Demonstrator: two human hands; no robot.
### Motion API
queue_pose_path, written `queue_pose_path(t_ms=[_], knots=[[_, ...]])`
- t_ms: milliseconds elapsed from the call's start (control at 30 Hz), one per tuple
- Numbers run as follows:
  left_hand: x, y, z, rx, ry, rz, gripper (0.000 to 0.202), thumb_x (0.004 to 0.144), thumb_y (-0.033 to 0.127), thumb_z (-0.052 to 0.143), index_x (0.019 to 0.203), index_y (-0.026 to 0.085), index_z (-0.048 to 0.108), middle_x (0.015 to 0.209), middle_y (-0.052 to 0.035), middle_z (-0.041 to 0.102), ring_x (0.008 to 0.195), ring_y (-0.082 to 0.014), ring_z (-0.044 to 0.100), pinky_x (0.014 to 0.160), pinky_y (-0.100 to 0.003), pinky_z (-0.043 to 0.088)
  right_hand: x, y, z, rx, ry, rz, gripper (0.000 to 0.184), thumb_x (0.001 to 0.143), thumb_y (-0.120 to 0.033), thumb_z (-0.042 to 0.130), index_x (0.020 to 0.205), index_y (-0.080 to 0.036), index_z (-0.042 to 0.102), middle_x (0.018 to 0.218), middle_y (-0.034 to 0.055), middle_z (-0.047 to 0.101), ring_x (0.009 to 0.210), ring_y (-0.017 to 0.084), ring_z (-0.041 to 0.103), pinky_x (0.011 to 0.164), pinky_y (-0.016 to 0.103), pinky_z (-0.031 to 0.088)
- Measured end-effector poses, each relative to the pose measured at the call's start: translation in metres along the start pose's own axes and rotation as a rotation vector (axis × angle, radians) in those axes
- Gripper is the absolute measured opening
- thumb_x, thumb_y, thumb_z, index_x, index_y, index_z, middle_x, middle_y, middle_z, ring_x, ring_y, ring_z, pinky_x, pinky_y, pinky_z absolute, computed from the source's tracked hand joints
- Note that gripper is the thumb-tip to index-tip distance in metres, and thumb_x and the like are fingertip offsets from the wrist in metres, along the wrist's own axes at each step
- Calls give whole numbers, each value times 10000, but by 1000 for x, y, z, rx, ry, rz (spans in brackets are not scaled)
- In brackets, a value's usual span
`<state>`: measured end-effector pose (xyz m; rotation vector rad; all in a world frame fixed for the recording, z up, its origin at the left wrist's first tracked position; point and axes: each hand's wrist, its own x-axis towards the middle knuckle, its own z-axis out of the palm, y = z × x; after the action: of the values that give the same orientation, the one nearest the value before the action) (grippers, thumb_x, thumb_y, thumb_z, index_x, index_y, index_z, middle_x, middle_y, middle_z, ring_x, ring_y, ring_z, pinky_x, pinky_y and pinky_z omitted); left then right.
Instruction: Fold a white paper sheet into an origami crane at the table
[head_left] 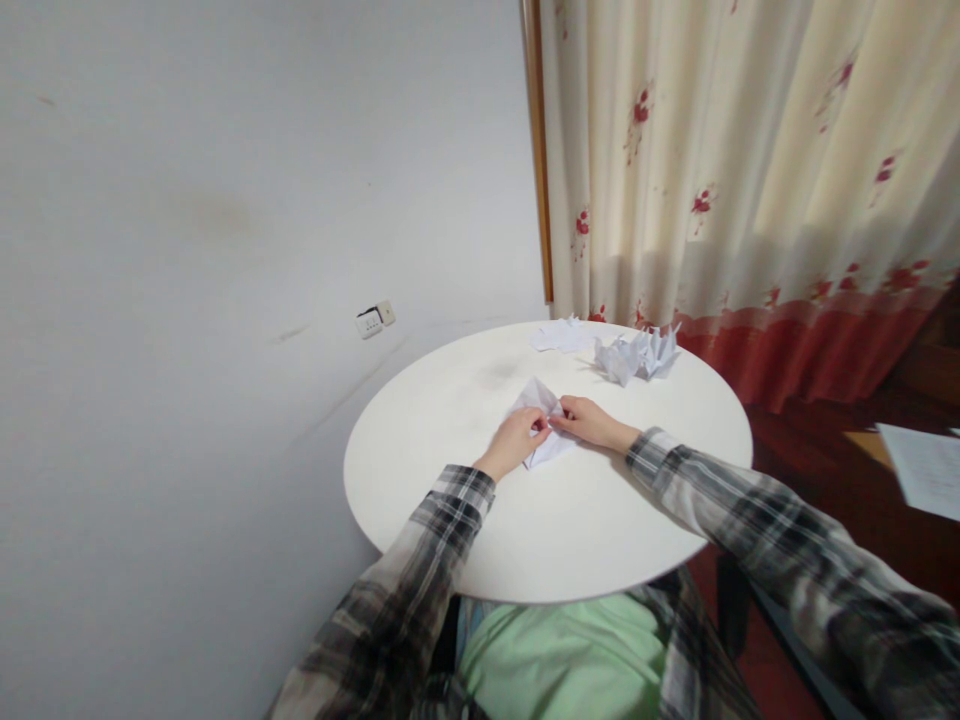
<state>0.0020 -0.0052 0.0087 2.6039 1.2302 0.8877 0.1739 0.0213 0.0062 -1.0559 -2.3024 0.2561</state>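
Observation:
A folded sheet of white paper (551, 450) lies on the round white table, with creases across it and a pointed far corner. My left hand (517, 438) pinches the paper near its middle, thumb and forefinger together. From the other side my right hand (592, 422) also pinches it, its fingertips almost touching those of the left. The part of the paper under my fingers is hidden. Beyond my right hand stand several folded paper cranes (637, 355), bunched close together.
Flat white paper pieces (561, 335) lie at the far edge of the round table (420, 470). A wall with a socket (370, 322) is close on the left. A flowered curtain (697, 150) hangs behind. Printed sheets (922, 465) lie on a surface at the right.

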Motion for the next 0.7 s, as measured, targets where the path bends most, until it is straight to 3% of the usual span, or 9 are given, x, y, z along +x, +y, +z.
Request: queue_pose_path(t_ms=[700], knots=[[0, 3, -2, -17, -1, -16, 60, 728, 195, 486, 711, 157, 528, 714, -2, 542, 674, -113, 479, 642, -228, 384, -1, -1, -1, -21, -1, 13, 245, 797, -332, 444, 706, -129, 546, 663, 23, 533, 591, 95, 433, 564, 199, 308]])
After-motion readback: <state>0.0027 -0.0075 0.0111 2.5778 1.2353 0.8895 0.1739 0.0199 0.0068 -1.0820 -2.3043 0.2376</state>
